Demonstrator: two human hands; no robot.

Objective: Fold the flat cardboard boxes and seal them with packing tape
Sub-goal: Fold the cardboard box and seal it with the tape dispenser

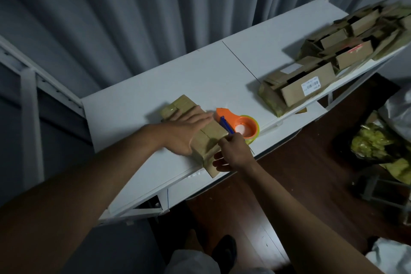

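Note:
A folded brown cardboard box point(208, 140) lies on the white table point(138, 104) near its front edge. My left hand point(186, 131) rests flat on top of the box, fingers spread and pointing right. At the box's near right end my right hand point(233, 151) pinches the tape or a flap edge; which one I cannot tell. An orange tape dispenser point(242, 125) with a blue blade part and a yellowish tape roll lies on the table, touching the box's right side.
Another taped brown box point(180, 105) sits just behind the first. A heap of flat and folded cardboard boxes point(333, 62) covers the table's right end. Bags with yellow-green material point(375, 147) sit on the dark floor at right. Grey curtains hang behind.

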